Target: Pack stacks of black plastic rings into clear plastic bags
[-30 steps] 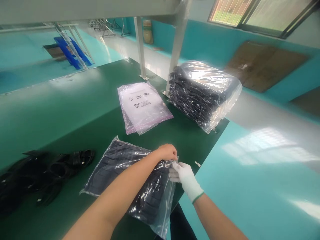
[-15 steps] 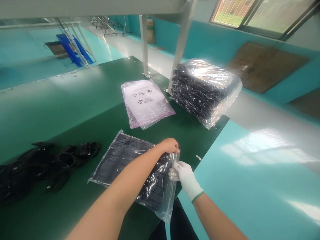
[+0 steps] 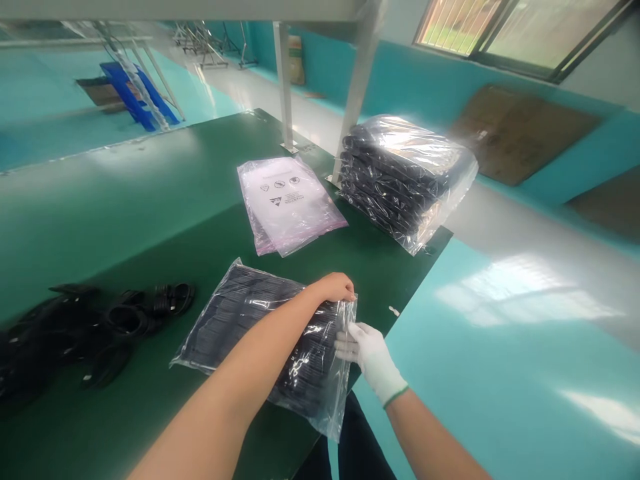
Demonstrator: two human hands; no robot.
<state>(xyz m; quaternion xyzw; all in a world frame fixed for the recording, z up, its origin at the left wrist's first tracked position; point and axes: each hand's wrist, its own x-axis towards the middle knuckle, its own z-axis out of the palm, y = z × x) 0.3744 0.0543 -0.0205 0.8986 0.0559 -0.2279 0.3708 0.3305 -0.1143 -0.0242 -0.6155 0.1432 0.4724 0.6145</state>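
A clear zip bag (image 3: 250, 313) packed with rows of black bundled cables lies flat near the table's front edge, its opening strip toward the right. Across it reaches my bare left hand (image 3: 339, 288), fingers closed on the far corner of the strip. My right hand (image 3: 373, 357), in a white glove with a green cuff, pinches the strip a little nearer to me; some of its fingers show through the plastic, beneath the top layer. To the left lies a loose heap of coiled black cables (image 3: 125, 320), blurred at its outer side.
Flat pinkish plastic bags (image 3: 290, 200) with printed symbols lie on the green table (image 3: 165, 247). Behind them, at the far right edge, sits a stacked, full clear bag (image 3: 405, 177) of black bundles beside metal posts (image 3: 357, 100). A shelf beam (image 3: 180, 10) crosses overhead.
The view has shifted slightly, so everything sits a little further left and up. Both hands stay on the bag's opening strip, the gloved fingers slightly more spread under the plastic.
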